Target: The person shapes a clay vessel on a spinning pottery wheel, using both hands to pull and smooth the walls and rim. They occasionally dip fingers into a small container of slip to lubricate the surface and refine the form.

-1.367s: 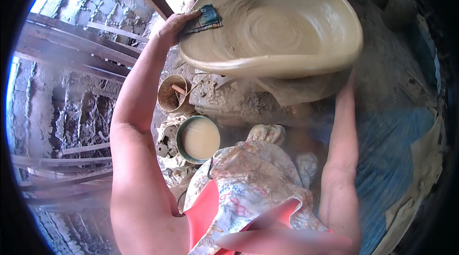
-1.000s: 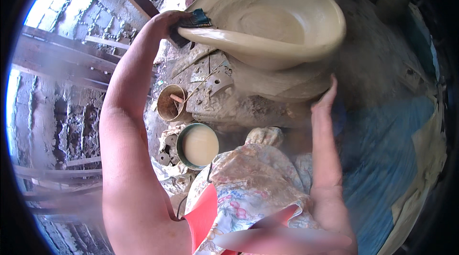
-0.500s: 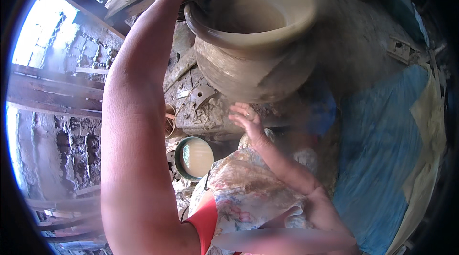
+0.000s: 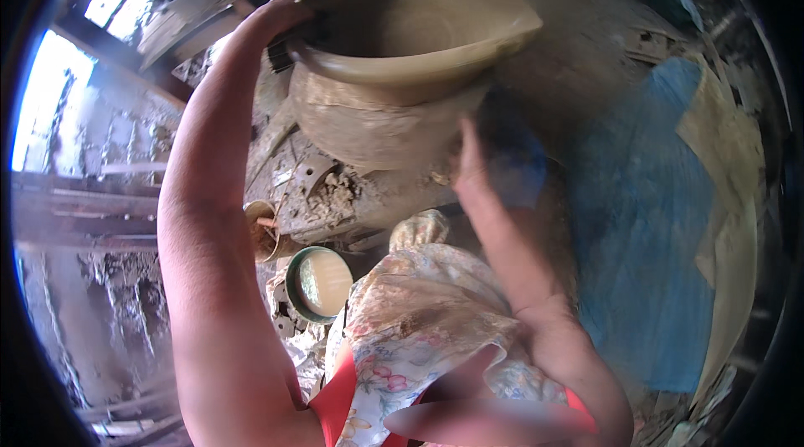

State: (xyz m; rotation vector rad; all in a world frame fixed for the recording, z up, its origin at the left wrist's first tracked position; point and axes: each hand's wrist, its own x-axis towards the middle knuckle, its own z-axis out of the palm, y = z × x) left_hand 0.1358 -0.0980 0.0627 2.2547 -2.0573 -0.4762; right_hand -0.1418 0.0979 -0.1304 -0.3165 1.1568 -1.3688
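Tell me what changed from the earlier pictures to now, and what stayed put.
The right hand left the underside of the clay pot on the right, dropped below it, and now rises toward the pot's lower wall; contact is too blurred to tell. The view swung, so the pot looks deeper. The left hand stayed at the left rim. The green-rimmed bowl and small cup stayed in place.

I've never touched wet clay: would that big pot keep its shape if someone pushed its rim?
Probably not. The clay pot looks wet and glossy, and its rim already flares unevenly, so it likely dents easily. The left hand at the rim suggests careful handling; the surface looks slippery.
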